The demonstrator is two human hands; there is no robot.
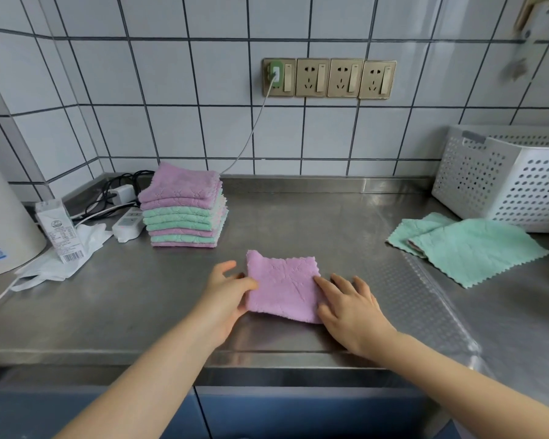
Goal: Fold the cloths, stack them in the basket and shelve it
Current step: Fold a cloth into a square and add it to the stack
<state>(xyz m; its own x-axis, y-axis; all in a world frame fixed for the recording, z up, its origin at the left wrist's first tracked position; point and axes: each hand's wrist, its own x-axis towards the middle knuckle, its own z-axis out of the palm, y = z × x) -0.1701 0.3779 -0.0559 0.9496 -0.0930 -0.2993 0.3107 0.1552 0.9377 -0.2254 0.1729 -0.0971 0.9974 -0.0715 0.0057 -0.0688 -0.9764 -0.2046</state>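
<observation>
Pinching the soft, light purple cloth (282, 285) at its edge, left hand (227, 296) grips; right hand (349, 308) presses flat.

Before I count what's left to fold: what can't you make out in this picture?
Head view only:
- Basket: cut off by the right edge, and its wall hides the inside, so the contents are unknown.
- Green cloths: they overlap; how many lie there is unclear.
- Stack: edges blur together; no exact count.
- Pink cloth: its side edges are covered by the left hand and right hand.
- Carton: print too small to read.
</observation>
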